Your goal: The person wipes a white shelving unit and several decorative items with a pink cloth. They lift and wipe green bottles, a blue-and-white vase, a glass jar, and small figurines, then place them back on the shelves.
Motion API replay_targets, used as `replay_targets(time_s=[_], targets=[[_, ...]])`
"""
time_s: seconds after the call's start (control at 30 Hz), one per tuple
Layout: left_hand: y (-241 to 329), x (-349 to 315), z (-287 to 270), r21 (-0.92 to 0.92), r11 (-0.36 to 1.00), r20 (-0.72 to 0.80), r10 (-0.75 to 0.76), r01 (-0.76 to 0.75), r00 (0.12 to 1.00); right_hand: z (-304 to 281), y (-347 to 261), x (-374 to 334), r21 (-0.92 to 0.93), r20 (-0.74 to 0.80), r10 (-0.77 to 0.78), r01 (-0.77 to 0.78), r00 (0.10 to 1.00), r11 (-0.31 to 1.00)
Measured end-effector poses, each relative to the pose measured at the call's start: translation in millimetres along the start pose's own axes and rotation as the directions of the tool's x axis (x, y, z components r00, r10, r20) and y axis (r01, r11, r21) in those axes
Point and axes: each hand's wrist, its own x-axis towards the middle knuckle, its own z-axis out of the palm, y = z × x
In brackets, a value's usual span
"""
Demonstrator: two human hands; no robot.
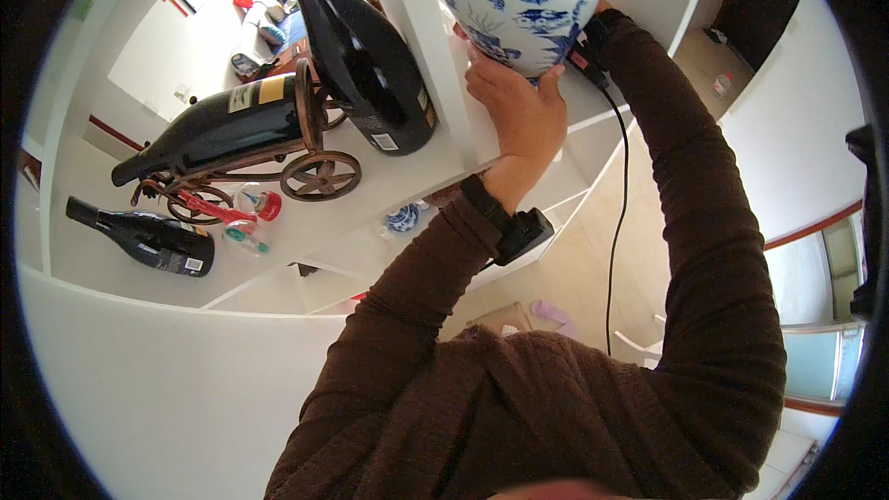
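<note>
A white porcelain vase with blue painted scenes (520, 2) stands in the upper middle, on a white shelf, its top cut off by the picture's edge. My left hand (520, 106) is closed round the vase's lower part, its thumb on the near right side. Beside the vase's right side is my right hand (605, 6), of which only a sliver shows; its fingers are hidden behind the vase. Both wrists carry black straps with small black devices, and a black cable (619, 222) hangs from the right one.
Left of a white upright divider (421, 28) stands a dark wine bottle (366, 56). Another bottle (231, 116) lies in a wheeled cart holder (319, 176). A smaller bottle (148, 239) and red-capped plastic items (245, 213) are close by. Lower compartments hold a small blue-and-white piece (403, 218).
</note>
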Motion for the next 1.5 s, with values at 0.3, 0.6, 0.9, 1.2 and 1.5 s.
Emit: replay_targets(time_s=[0.3, 0.6, 0.9, 1.2, 1.5], targets=[[-3, 2, 0, 0.009, 1.000, -0.003, 0.018, -0.018, 1.000, -8, -65, -57, -0.365, 0.055, -0.010, 0.030, 0.998, 0.931], [0, 9, -1, -0.089, 0.996, 0.018, -0.009, 0.010, 1.000, -8, -82, -156, -0.277, -0.031, 0.065, -0.071, 0.997, 0.958], [-3, 3, 1, -0.149, 0.989, 0.009, 0.021, -0.020, 1.000, 16, -69, -261, 0.318, -0.030, 0.016, -0.006, 0.999, 0.948], [9, -115, -93, -0.408, 0.860, 0.419, 0.474, -0.305, 0.775, 160, -8, -378, 0.928, 0.313, 0.431, -0.370, 0.846, 0.052], [-55, -125, -264, 0.047, 0.907, 0.686, -0.334, 0.419, 0.647, 177, -29, -390, 0.904, 0.376, 0.484, -0.428, 0.790, -0.003]])
